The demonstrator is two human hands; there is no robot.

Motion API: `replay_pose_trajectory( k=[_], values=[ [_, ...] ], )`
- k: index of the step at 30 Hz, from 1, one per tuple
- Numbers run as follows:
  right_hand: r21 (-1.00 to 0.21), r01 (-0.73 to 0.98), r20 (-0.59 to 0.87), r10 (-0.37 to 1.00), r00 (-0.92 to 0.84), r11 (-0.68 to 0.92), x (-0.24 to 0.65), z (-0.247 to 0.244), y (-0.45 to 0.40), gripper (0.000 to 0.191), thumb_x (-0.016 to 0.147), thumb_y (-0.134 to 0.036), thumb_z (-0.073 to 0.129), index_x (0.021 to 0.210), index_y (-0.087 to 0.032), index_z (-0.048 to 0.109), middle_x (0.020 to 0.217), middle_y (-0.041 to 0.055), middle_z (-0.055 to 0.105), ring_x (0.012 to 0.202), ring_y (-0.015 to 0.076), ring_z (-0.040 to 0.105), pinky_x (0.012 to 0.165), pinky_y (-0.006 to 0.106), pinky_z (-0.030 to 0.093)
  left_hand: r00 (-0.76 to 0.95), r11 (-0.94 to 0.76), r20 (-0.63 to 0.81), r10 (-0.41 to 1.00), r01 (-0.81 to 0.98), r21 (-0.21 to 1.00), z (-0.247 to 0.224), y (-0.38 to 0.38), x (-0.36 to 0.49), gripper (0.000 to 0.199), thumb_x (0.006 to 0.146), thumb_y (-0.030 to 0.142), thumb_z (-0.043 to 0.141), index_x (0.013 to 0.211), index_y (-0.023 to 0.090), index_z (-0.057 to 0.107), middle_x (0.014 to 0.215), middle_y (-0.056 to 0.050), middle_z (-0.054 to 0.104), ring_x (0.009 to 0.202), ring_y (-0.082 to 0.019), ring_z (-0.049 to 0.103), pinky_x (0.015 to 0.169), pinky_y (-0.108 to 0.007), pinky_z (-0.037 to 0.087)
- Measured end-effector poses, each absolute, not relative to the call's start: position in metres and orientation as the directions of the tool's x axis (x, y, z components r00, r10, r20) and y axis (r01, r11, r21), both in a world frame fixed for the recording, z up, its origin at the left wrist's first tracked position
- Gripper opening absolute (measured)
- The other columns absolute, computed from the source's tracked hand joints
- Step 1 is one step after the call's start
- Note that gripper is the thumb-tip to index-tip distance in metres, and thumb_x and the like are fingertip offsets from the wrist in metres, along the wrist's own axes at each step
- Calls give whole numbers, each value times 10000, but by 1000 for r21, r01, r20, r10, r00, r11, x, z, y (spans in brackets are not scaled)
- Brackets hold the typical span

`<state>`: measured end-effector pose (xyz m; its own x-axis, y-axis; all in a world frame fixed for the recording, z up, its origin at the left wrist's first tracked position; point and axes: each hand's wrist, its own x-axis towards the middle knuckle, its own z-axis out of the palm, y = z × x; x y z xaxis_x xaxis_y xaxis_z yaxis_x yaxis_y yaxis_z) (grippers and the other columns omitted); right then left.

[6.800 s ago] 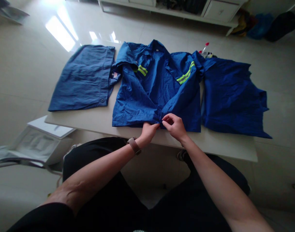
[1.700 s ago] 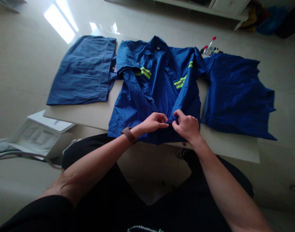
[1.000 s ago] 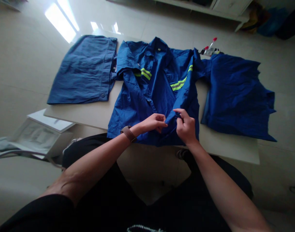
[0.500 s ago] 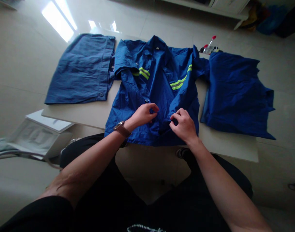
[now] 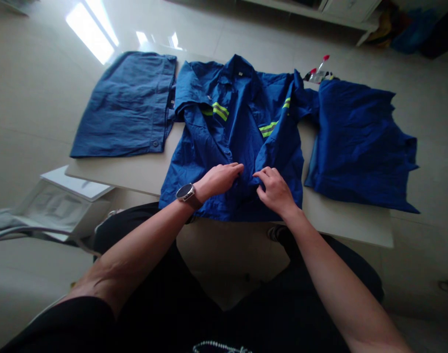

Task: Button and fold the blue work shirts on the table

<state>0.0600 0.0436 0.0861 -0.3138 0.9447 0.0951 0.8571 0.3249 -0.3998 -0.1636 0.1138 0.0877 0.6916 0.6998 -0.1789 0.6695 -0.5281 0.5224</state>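
A blue work jacket (image 5: 242, 117) with yellow-and-grey reflective strips lies spread on the table, collar away from me, its front partly open. Over the left front's lower edge, near a button, is my left hand (image 5: 222, 177), palm down, its fingers pressed together on the jacket cloth; the thumb is hidden. My right hand (image 5: 275, 189) rests at the lower right front, beside the end of the sleeve folded across it. Its index finger and thumb are apart, with a gap between them. A watch (image 5: 186, 191) is on my left wrist.
A folded faded-blue garment (image 5: 126, 105) lies left of the jacket, and a brighter blue one (image 5: 360, 144) lies right. Behind the right one stand red-capped bottles (image 5: 322, 68). A white box (image 5: 62, 201) is below the left end of the white table (image 5: 349, 223).
My left hand has turned palm down and moved slightly right, its fingers closing together. My right hand's fingers have shifted a little left and spread from the thumb. The garments stay in place.
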Motion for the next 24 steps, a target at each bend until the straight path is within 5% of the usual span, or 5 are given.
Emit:
replay_pose_trajectory(
  k=[7,14,20,24],
  values=[
    [-381,863,51,940,-337,330,62,84,44,440,806,-32,507,1116,-218,759,1021,114,587,972,281,542,884,440,513,746,-531,-156,648,589,610,87,110,-158,341,955,117,467,1223,224,649,1086,-95,745,881,-220,704,771,-293,453],
    [-480,826,-5,941,-339,296,59,93,41,202,830,-92,542,913,-216,679,1050,83,575,901,225,589,812,370,525,794,-404,-216,568,498,767,89,108,-154,116,804,157,643,806,237,727,707,-6,686,593,-162,612,686,-280,425],
    [-578,740,82,927,-366,343,62,96,40,160,848,-95,555,903,-212,650,1046,78,553,930,215,600,845,355,524,787,-100,-360,501,466,879,94,109,-154,74,790,159,649,808,205,704,608,41,644,415,-110,559,527,-242,402],
    [-620,696,133,923,-361,361,64,95,41,170,841,-80,568,901,-218,646,1043,75,549,949,218,598,863,364,530,736,-19,-372,566,463,886,96,110,-155,152,825,166,646,967,190,698,762,11,701,411,-97,560,481,-233,403]
  ],
)
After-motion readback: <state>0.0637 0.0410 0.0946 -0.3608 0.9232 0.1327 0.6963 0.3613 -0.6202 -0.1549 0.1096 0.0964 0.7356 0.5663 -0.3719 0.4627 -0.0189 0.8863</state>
